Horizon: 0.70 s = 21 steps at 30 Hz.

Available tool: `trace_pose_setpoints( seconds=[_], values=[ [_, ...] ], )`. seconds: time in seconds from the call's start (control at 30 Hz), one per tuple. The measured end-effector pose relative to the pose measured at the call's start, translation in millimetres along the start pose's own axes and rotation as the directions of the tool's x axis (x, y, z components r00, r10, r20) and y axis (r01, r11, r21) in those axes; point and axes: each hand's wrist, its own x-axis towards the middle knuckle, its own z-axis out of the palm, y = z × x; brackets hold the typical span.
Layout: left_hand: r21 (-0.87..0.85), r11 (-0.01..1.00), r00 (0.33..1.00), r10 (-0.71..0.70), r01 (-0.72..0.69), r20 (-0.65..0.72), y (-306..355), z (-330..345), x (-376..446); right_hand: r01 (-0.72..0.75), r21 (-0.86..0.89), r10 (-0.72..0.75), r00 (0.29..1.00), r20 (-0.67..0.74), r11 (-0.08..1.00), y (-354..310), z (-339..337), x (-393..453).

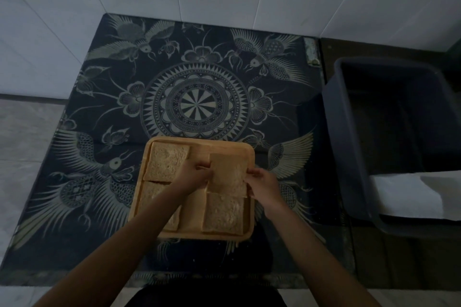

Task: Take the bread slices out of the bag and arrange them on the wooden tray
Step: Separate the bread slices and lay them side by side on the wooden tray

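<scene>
At the left of the wooden tray (249, 154), one bread slice (168, 163) lies flat in the upper-left corner, and a second (149, 192) sits below it, partly hidden under your forearm. Your left hand (197, 177) pinches the left edge of the fourth slice (228, 173), and your right hand (262, 183) pinches its right edge, so both are closed on it and equally near. That slice lies between your hands, its long axis running up the frame, over the tray's upper-right quarter. It seems to overlap the slice below it (223, 213), though the dim light makes that uncertain. The free wood is above it, toward the top rim, so the move is probably a short push upward. Further right, the patterned cloth (194, 82) gives room, then a dark bin (389, 137).
</scene>
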Motion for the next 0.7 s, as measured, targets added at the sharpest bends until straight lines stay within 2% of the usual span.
trace_pose_setpoints(
  seconds=[0.13, 0.23, 0.4, 0.7],
  values=[
    [0.033, 0.999, 0.999, 0.033, -0.033, -0.014, 6, -3, 15, 0.006, -0.032, -0.007, 1.000, -0.029, 0.999, -5, 6, 19],
    [0.066, 0.998, 1.000, 0.007, -0.006, -0.016, 1, -6, 28, 0.035, -0.060, -0.037, 0.998, -0.045, 0.998, -7, 8, 31],
    [0.088, 0.996, 0.999, -0.013, 0.016, -0.031, -9, -6, 41, 0.084, -0.192, -0.101, 0.992, -0.081, 0.978, -10, 11, 39],
    [0.174, 0.984, 0.997, 0.058, -0.047, -0.057, -13, -1, 47, 0.153, -0.423, -0.221, 0.968, -0.117, 0.893, -3, 10, 38]
  ],
)
